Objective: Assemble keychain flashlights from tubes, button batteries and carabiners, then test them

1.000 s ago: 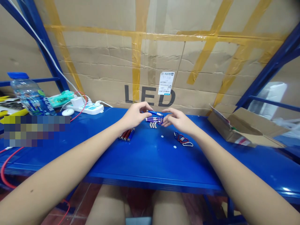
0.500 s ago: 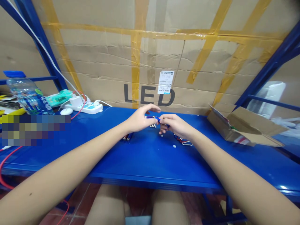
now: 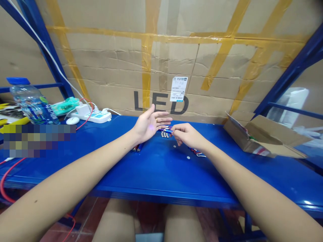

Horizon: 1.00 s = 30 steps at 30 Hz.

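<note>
Vs half a second ago: left hand (image 3: 146,127) is opened out and turned palm-in, no longer closed around the blue penlight (image 3: 167,131). A purple light spot (image 3: 151,127) is now seen on the palm; none was seen there before. More of the silver pieces (image 3: 165,135) is exposed.

Grip: penlight is held in the right hand (image 3: 185,133), pinched near one end, other end aimed leftward. Nothing is held in the left, fingers spread. Penlight is located mid-table, just above the silver pieces in view.

Counts: one penlight in hand. Silver pieces: about ten, too small and blurred for a firm count. Two white discs (image 3: 188,157) are seen in front of the right hand. Tubes (image 3: 137,148) are partly covered by the left wrist, carabiners (image 3: 201,155) by the right hand; no totals given. One bottle (image 3: 37,107), one power strip (image 3: 94,117) are placed at left; one open carton (image 3: 258,136) at right. All on the blue table (image 3: 161,174).
</note>
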{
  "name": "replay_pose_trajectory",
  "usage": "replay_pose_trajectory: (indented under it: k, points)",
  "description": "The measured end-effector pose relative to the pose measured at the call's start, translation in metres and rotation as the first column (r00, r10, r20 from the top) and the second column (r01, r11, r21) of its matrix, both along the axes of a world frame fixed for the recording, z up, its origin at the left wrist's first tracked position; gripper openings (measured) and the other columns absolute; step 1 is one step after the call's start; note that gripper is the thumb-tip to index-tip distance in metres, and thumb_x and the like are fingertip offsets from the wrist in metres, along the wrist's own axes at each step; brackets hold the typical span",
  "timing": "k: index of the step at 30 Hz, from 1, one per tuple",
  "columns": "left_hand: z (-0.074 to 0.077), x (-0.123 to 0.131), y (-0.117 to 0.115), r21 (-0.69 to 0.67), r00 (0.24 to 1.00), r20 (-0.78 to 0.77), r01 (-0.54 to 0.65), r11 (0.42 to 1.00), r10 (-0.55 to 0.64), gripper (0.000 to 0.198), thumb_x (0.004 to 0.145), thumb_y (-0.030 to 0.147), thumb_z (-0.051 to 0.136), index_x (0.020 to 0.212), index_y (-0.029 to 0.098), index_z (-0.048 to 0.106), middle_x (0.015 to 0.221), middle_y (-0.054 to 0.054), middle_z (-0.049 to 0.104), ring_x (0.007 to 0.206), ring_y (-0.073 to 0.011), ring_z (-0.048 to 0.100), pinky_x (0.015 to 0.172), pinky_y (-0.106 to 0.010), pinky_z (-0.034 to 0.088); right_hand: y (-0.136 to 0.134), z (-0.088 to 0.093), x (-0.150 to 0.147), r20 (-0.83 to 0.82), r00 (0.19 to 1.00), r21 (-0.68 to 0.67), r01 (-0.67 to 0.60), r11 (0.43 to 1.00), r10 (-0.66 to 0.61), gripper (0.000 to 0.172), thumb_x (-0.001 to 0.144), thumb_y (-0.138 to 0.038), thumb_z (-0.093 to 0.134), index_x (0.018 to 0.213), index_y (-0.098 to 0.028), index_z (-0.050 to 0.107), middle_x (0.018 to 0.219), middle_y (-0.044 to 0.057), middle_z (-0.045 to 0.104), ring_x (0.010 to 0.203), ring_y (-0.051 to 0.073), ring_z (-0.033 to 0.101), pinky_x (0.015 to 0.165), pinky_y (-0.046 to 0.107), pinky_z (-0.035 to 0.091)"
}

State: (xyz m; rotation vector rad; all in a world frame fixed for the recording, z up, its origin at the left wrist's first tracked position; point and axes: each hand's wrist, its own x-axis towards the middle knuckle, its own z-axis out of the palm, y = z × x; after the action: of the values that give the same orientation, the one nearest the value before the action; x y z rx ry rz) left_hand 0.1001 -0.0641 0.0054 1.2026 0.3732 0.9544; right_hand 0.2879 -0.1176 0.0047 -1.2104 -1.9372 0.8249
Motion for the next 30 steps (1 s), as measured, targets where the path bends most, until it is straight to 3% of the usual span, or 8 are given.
replay_pose_trajectory:
  k: [11,18,25,30]
  points:
    - [-0.0015,-0.002,0.0018,0.044,0.997,-0.076,0.011,0.999,-0.008,0.066,0.083,0.073,0.048,0.103,0.014,0.071,0.109,-0.018,0.072,0.11,-0.0329,0.064,0.1,-0.046,0.045,-0.0025,0.0014,-0.0004,0.053,0.998,0.004,0.031,0.999,-0.032,0.014,0.077,-0.024,0.048,0.068,-0.019,0.057,0.048,-0.006,0.046,0.044,0.012,0.047,0.05,0.028,0.038]
    - [-0.0007,-0.0017,-0.0005,0.066,0.995,-0.102,0.017,0.998,-0.01,0.067,0.084,0.074,0.045,0.102,0.014,0.071,0.106,-0.017,0.073,0.107,-0.0312,0.065,0.098,-0.045,0.046,-0.0012,0.001,0.002,0.127,0.991,0.096,0.026,0.995,-0.038,0.019,0.079,-0.024,0.045,0.066,-0.018,0.057,0.048,-0.005,0.046,0.05,0.012,0.043,0.054,0.028,0.032]
    - [-0.0004,-0.0018,-0.0013,0.06,0.995,-0.1,0.014,0.998,-0.008,0.066,0.084,0.073,0.045,0.101,0.014,0.071,0.103,-0.016,0.074,0.102,-0.0291,0.067,0.096,-0.044,0.047,-0.0038,0.0037,0.0005,0.116,0.992,0.117,0.031,0.993,-0.045,0.021,0.077,-0.025,0.045,0.057,-0.02,0.047,0.049,-0.004,0.046,0.051,0.012,0.043,0.055,0.028,0.032]
    - [-0.0007,-0.0022,-0.0008,0.079,0.994,-0.108,0.016,0.997,-0.007,0.066,0.085,0.073,0.043,0.1,0.016,0.071,0.104,-0.014,0.074,0.104,-0.0292,0.066,0.095,-0.043,0.047,-0.0022,0.0006,0.001,0.135,0.991,0.116,-0.01,0.993,-0.006,0.018,0.078,-0.024,0.044,0.06,-0.02,0.048,0.05,-0.005,0.046,0.052,0.012,0.043,0.057,0.028,0.032]
